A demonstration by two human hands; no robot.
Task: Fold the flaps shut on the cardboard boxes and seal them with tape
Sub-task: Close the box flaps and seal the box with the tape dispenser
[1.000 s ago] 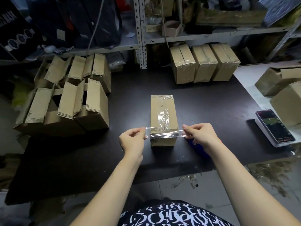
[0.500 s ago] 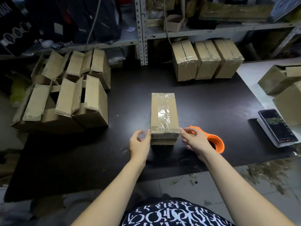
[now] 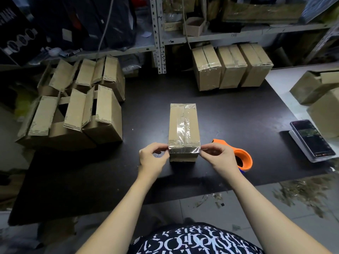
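Near edge: your left hand (image 3: 153, 156) and right hand (image 3: 219, 156) sit one at each near corner of the box (image 3: 183, 125), level with each other and equally close to it. Each hand has thumb and fingertips closed in a pinch on one end of the clear tape strip (image 3: 184, 150), which lies crosswise over the near top edge of the box. The left end meets the left side wall and the right end the right side wall. Cannot tell whether the ends are stuck down yet.

Box: stands mid-table (image 3: 238, 110), directly ahead of you, long axis running near to far, so the strip crosses it at a right angle. A lengthwise band of tape already covers the top seam.

Judgement: the next move is likely to press both ends down the side walls. The box lies between your hands, so both would press inward together.

Just beyond the right hand: orange tape dispenser (image 3: 242, 158) on the table.

Farther: open-flapped boxes (image 3: 77, 114) at far left; three taped boxes (image 3: 231, 66) at far right, by the shelving.
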